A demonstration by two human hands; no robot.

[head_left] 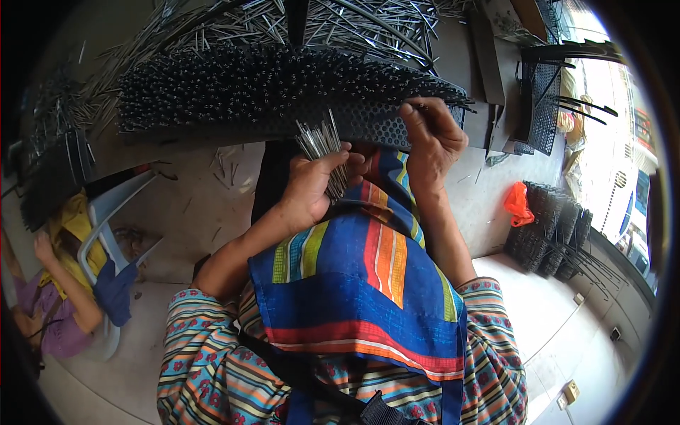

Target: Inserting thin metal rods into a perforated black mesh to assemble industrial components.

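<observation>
My left hand [309,185] is closed around a bundle of thin metal rods [322,147], whose tips fan out above the fingers. The bundle is held at the near edge of a long, dark perforated rack [386,124]. Black rods [241,85] stand packed upright in most of its holes, while a patch of bare holes shows at its near right. Above that patch is my right hand [438,142], thumb and forefinger brought together and the other fingers curled. Whether something thin sits in that pinch is too small to make out.
Loose metal rods [255,25] lie heaped behind the rack. To the right, a mesh basket [542,99] holds dark strips, and stacked black racks [549,230] carry a red plastic bag [519,204]. At left, a person in purple [67,319] sits by a pale blue chair [106,212].
</observation>
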